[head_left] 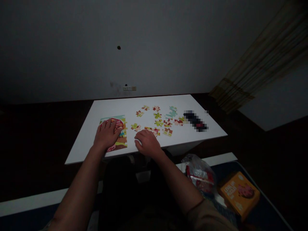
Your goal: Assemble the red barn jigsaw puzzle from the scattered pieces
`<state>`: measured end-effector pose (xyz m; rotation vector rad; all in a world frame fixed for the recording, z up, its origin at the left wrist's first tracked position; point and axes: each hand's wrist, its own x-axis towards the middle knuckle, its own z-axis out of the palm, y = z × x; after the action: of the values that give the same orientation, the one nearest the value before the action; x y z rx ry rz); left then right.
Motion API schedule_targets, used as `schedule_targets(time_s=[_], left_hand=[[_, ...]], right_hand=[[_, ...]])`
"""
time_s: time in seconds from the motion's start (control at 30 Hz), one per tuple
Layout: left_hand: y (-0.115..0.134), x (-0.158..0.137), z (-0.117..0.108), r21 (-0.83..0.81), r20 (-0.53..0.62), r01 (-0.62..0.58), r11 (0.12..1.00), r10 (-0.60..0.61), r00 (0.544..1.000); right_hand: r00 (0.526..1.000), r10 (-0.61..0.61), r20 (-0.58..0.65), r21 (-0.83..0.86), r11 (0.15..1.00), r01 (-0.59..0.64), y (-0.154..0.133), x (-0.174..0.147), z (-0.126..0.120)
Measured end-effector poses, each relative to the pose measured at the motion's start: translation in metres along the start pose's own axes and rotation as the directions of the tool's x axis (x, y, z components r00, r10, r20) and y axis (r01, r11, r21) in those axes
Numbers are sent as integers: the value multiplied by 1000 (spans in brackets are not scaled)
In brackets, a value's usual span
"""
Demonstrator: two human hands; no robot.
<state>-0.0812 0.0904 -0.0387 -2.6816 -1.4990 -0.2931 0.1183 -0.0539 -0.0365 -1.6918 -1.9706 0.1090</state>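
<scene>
My left hand (107, 133) lies flat, fingers stretched out, on the joined part of a jigsaw puzzle (123, 141) that shows a red barn. The palm and fingers hide much of that picture. At the near edge of the white table, my right hand (148, 143) rests with bent fingers, its thumb apart from the index finger and nothing visible between them. Just beyond it lie loose jigsaw pieces (167, 132), and its fingers partly cover a pink and yellow piece (156, 131). Another green and pink piece (135, 127) lies between the two hands.
More puzzle pieces (158, 122) are scattered over the white table (84, 134). A dark pixelated object (195, 121) lies at the right. Beside me, a clear plastic bag (199, 173) and an orange puzzle box (239, 194) sit on a bench. A wall socket (129, 88) is behind the table.
</scene>
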Motion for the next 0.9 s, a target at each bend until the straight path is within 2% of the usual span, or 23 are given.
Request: schedule_targets(time_s=[0.4, 0.67, 0.9], left_hand=[[2, -1, -2, -10, 0, 15, 1000, -15, 1000], [7, -7, -16, -104, -84, -56, 993, 47, 995], [8, -11, -17, -176, -112, -34, 984, 15, 994]], right_hand=[[1000, -1, 8, -22, 1000, 1, -2, -1, -1], [1000, -8, -6, -16, 1000, 8, -3, -2, -1], [1000, -3, -3, -13, 1000, 3, -4, -2, -1]])
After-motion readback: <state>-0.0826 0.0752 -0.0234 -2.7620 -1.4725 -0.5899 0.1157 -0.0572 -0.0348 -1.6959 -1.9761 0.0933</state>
